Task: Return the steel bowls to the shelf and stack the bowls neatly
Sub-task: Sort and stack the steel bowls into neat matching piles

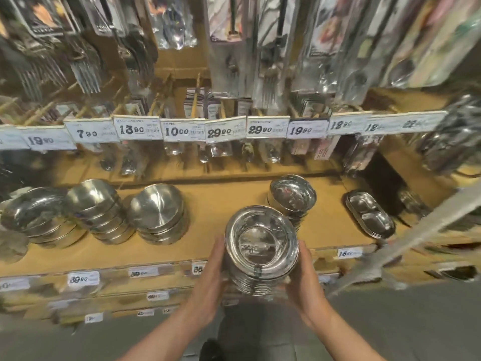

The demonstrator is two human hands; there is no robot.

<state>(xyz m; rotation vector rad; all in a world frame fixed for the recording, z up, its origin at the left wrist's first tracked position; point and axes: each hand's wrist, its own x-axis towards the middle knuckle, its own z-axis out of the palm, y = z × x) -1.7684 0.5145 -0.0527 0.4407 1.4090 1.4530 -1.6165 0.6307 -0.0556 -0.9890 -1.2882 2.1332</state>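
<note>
The person holds a stack of bowls (pixel 261 250) between both palms at the front edge of the shelf (pixel 221 204), not yet set down. The left hand (pixel 212 276) presses flat against the stack's left side, fingers together and reaching up along the rims. The right hand (pixel 303 276) cups the right side, its fingers curled under and round the lower bowls, so how far apart they lie cannot be told.

The bare board between the plates (pixel 158 213) on the left and the small bowls (pixel 292 198) behind looks the likely place for the stack. To do the step well, the person should keep the stack level (nested steel slides readily) and lower it straight down until the bottom bowl sits flat on the board. Only then should the palms ease off, one side at a time.

The small bowls stand just behind the held stack, so the stack should go down clear of them, not against them. The tray (pixel 371 214) at the right lies well apart. A last squaring of the rims with both palms would leave the stack neat.
</note>
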